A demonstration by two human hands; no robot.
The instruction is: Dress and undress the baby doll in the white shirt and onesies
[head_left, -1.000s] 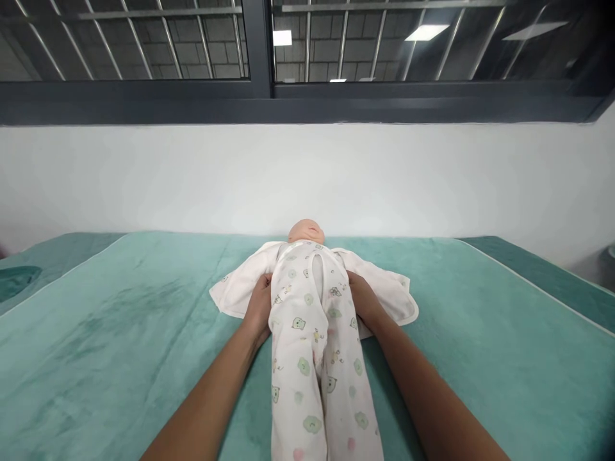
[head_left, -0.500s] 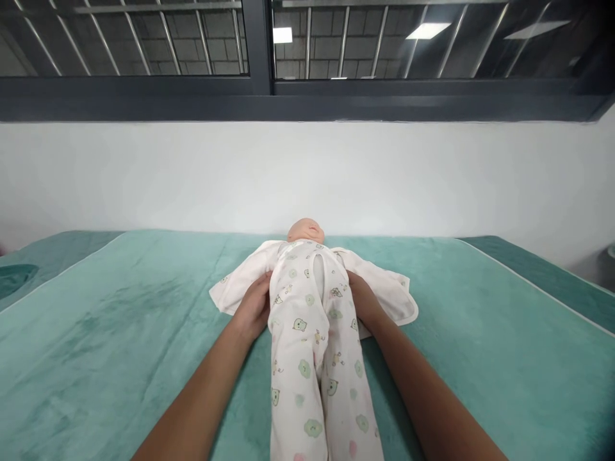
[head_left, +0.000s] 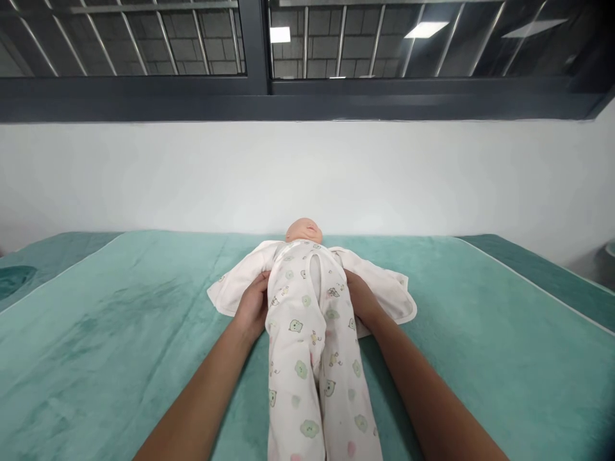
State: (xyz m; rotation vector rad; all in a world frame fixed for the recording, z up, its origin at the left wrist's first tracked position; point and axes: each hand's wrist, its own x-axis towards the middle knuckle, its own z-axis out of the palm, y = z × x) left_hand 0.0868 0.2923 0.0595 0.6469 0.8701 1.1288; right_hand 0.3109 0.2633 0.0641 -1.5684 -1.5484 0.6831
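A baby doll lies on its back on a teal blanket [head_left: 120, 333], its bald head [head_left: 303, 230] towards the wall. It wears white printed pants [head_left: 312, 346] whose legs run towards me, over an open white top [head_left: 384, 291] spread to both sides. My left hand [head_left: 254, 304] is closed on the left side of the pants at the waist. On the other side my right hand [head_left: 361, 299] grips the pants at the waist. Both sets of fingertips are partly tucked under the cloth.
A white wall [head_left: 307, 179] rises just behind the doll, with a dark-framed barred window [head_left: 259, 57] above it. Darker teal fabric [head_left: 538, 269] shows at the far right and far left of the blanket.
Both hands have slid a little towards the doll's head along the pants' waist. The doll and its clothes lie as before.
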